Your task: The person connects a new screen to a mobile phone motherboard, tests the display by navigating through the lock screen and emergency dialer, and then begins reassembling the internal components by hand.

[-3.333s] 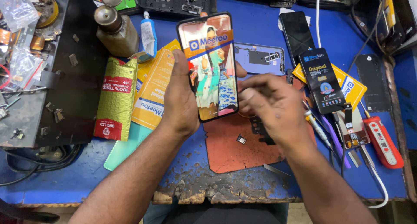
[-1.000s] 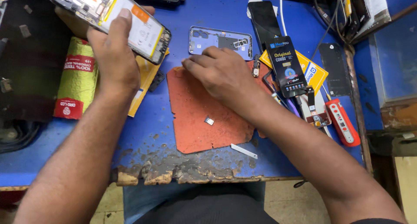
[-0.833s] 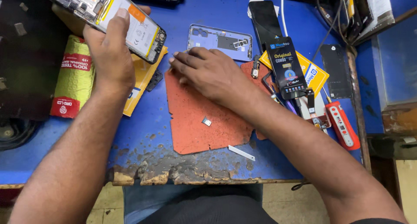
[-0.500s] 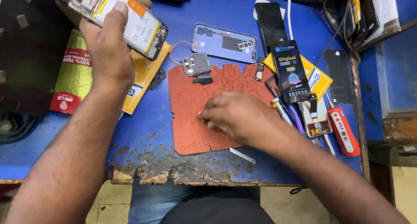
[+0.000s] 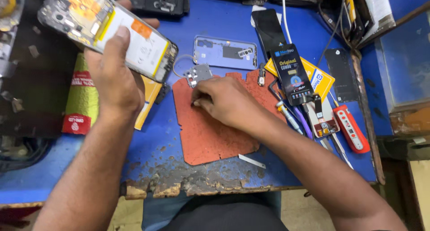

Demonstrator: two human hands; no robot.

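Head view: left hand [image 5: 114,81] grips an opened phone [image 5: 107,32] with its battery showing, held up over the blue tabletop [image 5: 148,146]. Right hand [image 5: 224,101] rests knuckles-up on the red mat [image 5: 210,137], fingers curled; whether they pinch anything I cannot tell. A small grey part [image 5: 198,74] lies just beside its fingertips.

The opened phone [image 5: 105,32] is up off the bench, back cover gone, so its white battery with orange stickers and the circuit board at the top end are showing; it's tilted diagonally. The small grey metal cover plate [image 5: 198,74] lies flat at the top-left corner of the red mat [image 5: 210,132].
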